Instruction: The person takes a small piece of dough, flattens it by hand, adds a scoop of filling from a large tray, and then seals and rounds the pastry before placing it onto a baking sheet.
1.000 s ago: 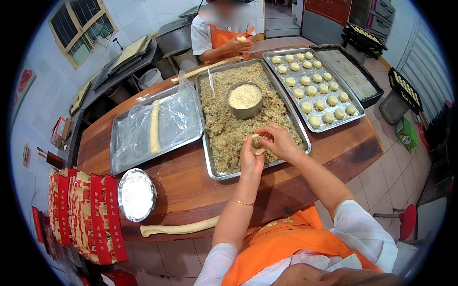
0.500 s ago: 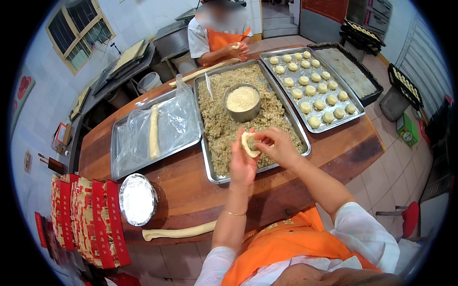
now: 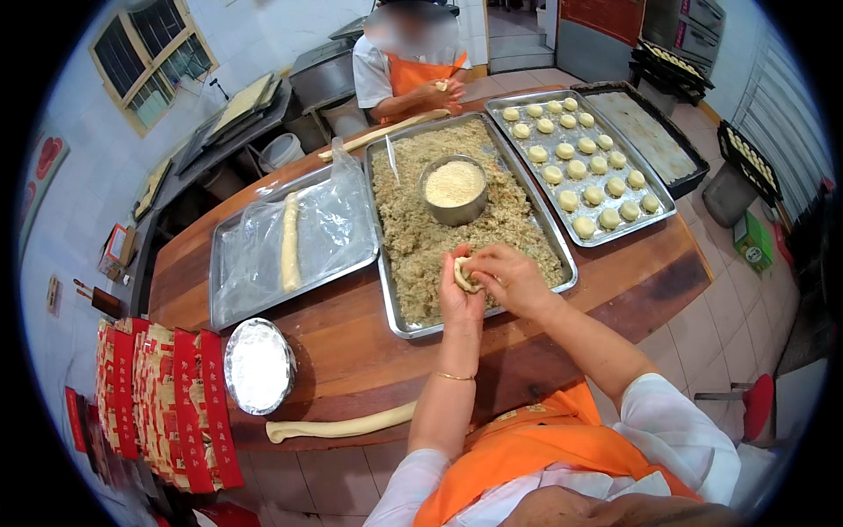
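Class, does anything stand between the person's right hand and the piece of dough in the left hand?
Nothing visible does: the right hand touches the dough piece, which the left hand holds.

To my left I see a row of red and cream packages [image 3: 167, 408], and past them a small cardboard box [image 3: 117, 249]. A window [image 3: 152, 60] with a pale frame is set in the white wall [image 3: 68, 97], and a white bucket [image 3: 281, 151] stands beside the dark side bench [image 3: 211, 160]. Facing me is a person [image 3: 413, 75] in an orange apron and white sleeves. Farther back are some steps [image 3: 518, 51] and a red and gray door [image 3: 588, 48]. To my right, a green box [image 3: 752, 241] sits on the tiled floor [image 3: 694, 347], with a red stool [image 3: 757, 407] nearer me.
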A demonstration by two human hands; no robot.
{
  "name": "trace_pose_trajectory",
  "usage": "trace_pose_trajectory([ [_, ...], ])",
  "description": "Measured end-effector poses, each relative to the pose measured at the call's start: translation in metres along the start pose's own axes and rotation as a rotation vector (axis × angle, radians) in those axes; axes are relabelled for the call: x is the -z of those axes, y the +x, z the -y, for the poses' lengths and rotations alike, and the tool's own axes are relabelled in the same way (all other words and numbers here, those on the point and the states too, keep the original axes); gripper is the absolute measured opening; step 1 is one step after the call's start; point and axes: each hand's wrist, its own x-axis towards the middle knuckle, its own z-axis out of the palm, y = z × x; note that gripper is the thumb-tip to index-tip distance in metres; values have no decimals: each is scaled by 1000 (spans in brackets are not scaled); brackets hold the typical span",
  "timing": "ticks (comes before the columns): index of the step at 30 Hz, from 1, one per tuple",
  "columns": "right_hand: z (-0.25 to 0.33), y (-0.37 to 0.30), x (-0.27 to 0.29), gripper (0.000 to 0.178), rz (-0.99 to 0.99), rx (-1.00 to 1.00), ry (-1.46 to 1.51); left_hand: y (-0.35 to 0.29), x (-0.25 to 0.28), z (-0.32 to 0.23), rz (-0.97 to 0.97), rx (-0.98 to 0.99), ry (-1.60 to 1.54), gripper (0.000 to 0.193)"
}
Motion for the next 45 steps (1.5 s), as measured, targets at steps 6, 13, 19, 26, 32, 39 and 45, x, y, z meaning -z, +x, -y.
trace_pose_trajectory([
  [6,-29,0,-19,57,197,-321,639,4,-1,5,-58,57,-26,33],
  [13,-28,-13,-30,49,226,-392,512,-1,-1,12,-160,-14,128,37],
  [19,-27,9,-33,46,-209,-245,678,-4,-59,24,-420,51,-8,39],
  [26,-65,13,4,38,-319,-49,-294,8,-39,-10,-90,57,-107,28],
  [32,-24,8,-14,59,152,-362,483,1,-14,8,-2,5,-10,28],
  [39,-20,-11,-34,44,58,-277,403,7,13,23,-32,-49,93,24],
  [45,-22,-8,-26,48,17,-386,596,-20,-21,8,46,0,234,27],
])
